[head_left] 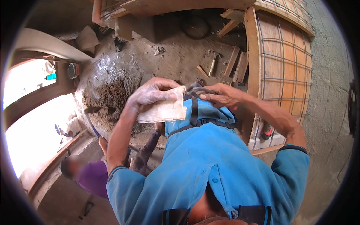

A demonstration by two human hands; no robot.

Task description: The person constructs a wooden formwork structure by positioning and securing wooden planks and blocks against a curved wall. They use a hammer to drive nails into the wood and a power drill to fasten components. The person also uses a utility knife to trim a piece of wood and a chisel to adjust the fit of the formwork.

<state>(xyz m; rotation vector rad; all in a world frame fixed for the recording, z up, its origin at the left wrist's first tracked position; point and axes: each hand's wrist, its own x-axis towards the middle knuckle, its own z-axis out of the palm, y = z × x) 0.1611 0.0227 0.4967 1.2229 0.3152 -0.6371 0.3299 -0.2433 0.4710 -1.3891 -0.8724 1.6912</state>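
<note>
blue shirt [210, 168] fills the lower view | left hand [152, 92] closed over a pale folded cloth [163, 110] at chest height | right hand [221, 95] pinching a dark strap [194, 108] just beside the cloth | person in purple [92, 176] lower left | mortar heap [108, 93] on the floor beyond | hammer [213, 65] and wood scraps [236, 65] farther off | wire mesh panel [285, 63] right

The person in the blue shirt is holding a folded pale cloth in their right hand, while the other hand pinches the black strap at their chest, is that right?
Not quite. The head view shows the folded pale cloth in the left hand, not the right. It is the right hand that pinches the black strap on the blue shirt.
</note>
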